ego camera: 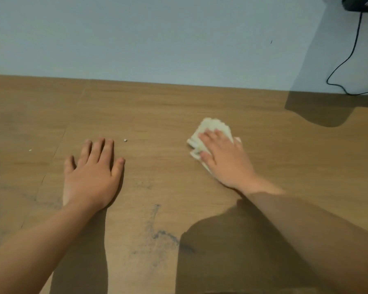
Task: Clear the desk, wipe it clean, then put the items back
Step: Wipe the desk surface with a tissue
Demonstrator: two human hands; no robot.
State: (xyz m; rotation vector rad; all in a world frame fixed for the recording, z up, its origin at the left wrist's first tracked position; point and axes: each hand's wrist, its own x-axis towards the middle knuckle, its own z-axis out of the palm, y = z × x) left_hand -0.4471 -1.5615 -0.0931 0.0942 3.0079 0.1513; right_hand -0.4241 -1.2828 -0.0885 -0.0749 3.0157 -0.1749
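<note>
- At the far left of the wooden desk (179, 107) lies a tiny white crumb (30, 150), well apart from anything else.
- My left hand (94, 172) lies flat, palm down, on the bare wood, fingers spread a little and thumb out to the right; it holds nothing.
- Just beyond my left fingertips, slightly to the right, sits a second small white crumb (125, 140), not touching the hand.
- Nearer to me, between my two forearms, dark grey smudges (157, 234) mark the desk surface.
- To the right of centre, my right hand (223, 158) presses flat on a folded, pale cloth (212, 127), fingers stretched out over it and pointing away and to the left; the cloth lies on the desk and shows past my fingertips and along the thumb side.
- A light wall (157, 39) rises behind the desk's far edge.
- At the far right, a black cable (352, 49) hangs down the wall from a dark object (361, 4) in the upper corner and reaches the desk's rear edge.
</note>
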